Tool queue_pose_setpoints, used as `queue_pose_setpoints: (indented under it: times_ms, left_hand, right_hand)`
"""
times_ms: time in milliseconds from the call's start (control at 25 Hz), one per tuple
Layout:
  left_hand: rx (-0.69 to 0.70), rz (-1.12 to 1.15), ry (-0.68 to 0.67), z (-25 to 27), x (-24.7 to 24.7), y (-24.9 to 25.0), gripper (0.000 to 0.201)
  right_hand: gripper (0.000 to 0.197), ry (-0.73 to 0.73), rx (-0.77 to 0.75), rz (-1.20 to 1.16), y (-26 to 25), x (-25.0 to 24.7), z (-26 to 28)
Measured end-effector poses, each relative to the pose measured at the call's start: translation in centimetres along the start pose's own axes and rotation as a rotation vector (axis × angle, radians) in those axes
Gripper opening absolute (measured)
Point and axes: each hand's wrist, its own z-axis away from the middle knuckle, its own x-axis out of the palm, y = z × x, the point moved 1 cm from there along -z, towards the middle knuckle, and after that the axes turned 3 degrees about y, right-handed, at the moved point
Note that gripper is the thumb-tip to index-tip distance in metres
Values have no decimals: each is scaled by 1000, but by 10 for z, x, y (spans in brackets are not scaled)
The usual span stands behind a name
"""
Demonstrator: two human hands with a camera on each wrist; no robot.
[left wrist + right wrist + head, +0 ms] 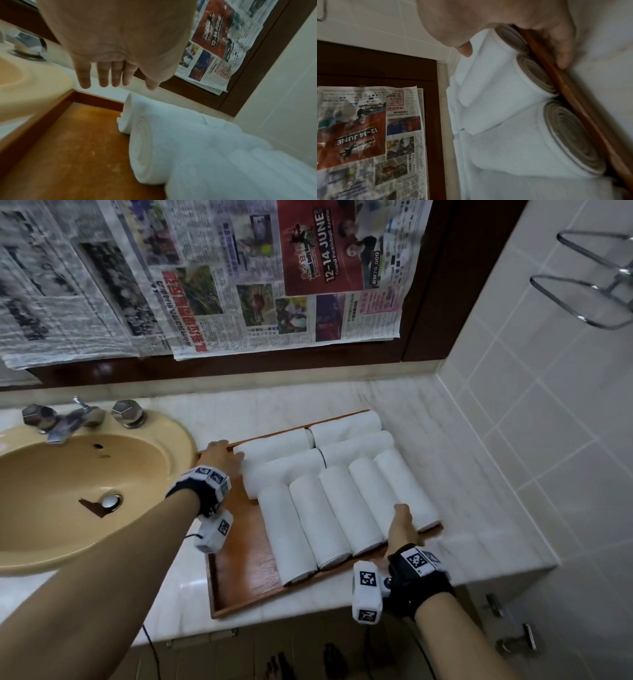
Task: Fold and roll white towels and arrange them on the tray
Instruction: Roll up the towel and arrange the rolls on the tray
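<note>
1. Wooden tray (239,587) lies on the marble table (455,460), beside the sink (85,474); nine rolled white towels (329,494) fill its right and far part, five lengthwise in front, four crosswise behind.
2. Left hand (219,455), fingers (102,75) straight and relaxed, hovers over the tray's far left corner, holding nothing.
3. Right hand (402,525) rests its thumb on a front roll; fingers (561,54) curl under the tray's near rim.
4. Judged step: squaring the tray. Push both ends evenly and low, so rolls stay tight.
5. Bare wood remains at the tray's left. The wall (548,392) is well apart to the right; the table edge lies close in front.
</note>
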Motion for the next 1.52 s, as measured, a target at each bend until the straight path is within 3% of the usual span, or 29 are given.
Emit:
queue_pose_setpoints:
  times_ms: [120,360,520,680,760,840,960,1080,1240,1400,1520]
  left_hand:
    - [30,-3,-59,-21,-4,3,56]
    - [-11,-21,-192,-34,2,0,68]
    - [15,-90,-190,-26,0,6,66]
    - [-33,-238,-172,-9,13,-15,84]
    - [-114,-241,-175,3,18,-21,76]
    - [-161,-176,-167,12,23,-21,62]
    - [-92,-138,-131,21,35,-29,36]
    - [-96,-191,-87,41,45,-40,24]
    - [-191,-194,-166,68,56,-49,22]
    - [-211,-52,-61,86,62,-47,18]
    - [-248,55,-119,98,70,-50,14]
  right_hand:
    - [106,-80,84,-86,13,13,-7]
    - [80,-175,183,-59,-4,11,-2]
    - [79,-148,48,-90,-16,12,-33]
    - [75,-135,-48,-92,-37,4,-64]
    - [71,-137,-78,-115,-41,3,-70]
    - [73,-139,-96,-108,-50,0,-40]
    - [66,-160,-133,-31,-63,3,-21]
    - [79,-211,-158,31,-76,11,-22]
    - [79,-341,-206,98,-83,23,-41]
    - [93,-375,-285,233,-83,36,-59]
    - [99,-391,-347,326,-92,38,-59]
